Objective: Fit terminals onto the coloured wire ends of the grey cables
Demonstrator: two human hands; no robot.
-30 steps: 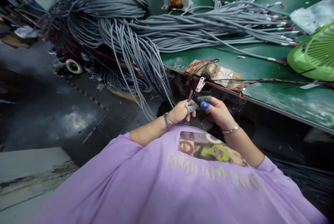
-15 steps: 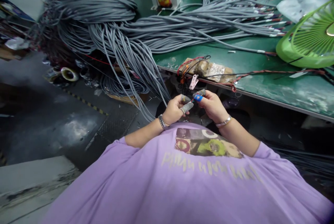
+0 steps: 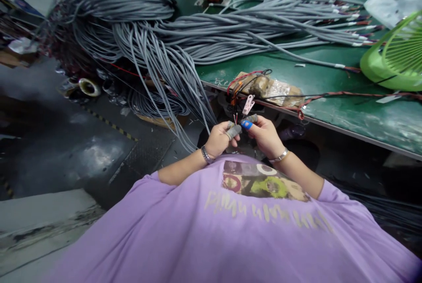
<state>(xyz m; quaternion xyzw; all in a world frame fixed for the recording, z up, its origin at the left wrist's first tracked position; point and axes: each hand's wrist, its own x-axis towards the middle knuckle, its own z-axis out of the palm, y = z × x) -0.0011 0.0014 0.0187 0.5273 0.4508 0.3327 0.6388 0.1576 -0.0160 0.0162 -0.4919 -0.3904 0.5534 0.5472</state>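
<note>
Close together in front of my chest, my two hands work at thin wire ends point(image 3: 235, 118) just below the bench edge. My left hand point(image 3: 221, 137), with grey covers on its fingertips, pinches thin wires between thumb and forefinger. My right hand point(image 3: 265, 134), with a blue band on the thumb and a grey cover on the forefinger, is closed in a pinch beside it; what lies in that pinch is too small to make out. Right above the fingers, a pink clothespin point(image 3: 248, 104) hangs at a taped bundle point(image 3: 268, 88) with red, black and orange wires.
Many grey cables point(image 3: 217, 32) lie across the green bench point(image 3: 323, 72), and some droop over its edge at my left. A green fan point(image 3: 392, 63) stands at the right near a plastic bag point(image 3: 394, 4). Wire coils point(image 3: 158, 103) and a tape roll point(image 3: 89, 87) sit low at left.
My hands have drawn slightly closer together and the fingertips have shifted a little left. Thin wires now show above the left fingertips. The view has shifted slightly.
</note>
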